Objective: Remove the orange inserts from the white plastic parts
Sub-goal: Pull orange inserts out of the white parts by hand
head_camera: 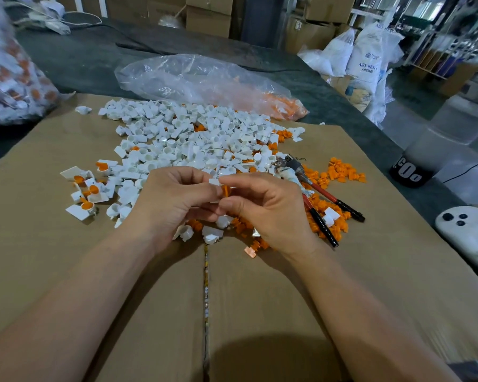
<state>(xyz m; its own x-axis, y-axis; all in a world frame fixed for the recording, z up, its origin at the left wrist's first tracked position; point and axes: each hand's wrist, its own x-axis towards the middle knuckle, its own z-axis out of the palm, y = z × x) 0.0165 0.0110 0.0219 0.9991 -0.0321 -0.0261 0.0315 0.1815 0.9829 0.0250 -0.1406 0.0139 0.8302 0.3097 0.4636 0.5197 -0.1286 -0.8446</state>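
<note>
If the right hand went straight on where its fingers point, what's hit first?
Likely the left hand: the right hand points left at it, with only the orange insert it pinches and the white part between. Depth is unclear.

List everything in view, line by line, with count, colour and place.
white plastic parts: many, white, heaped mid-cardboard
loose orange inserts: many, orange, right of the heap
unfinished parts: several, white with orange, left of the heap
pliers: one, red-and-black handles, among the inserts
clear bag: one, transparent, behind the heap, orange pieces inside
full bag: one, clear, white and orange contents, far left
cardboard: one sheet, brown, under the heap
sacks: several, white, back right
boxes: several, brown, at the back
held part: one, white, between both hands
left hand: one, grips the held part
right hand: one, pinches its orange insert
</note>
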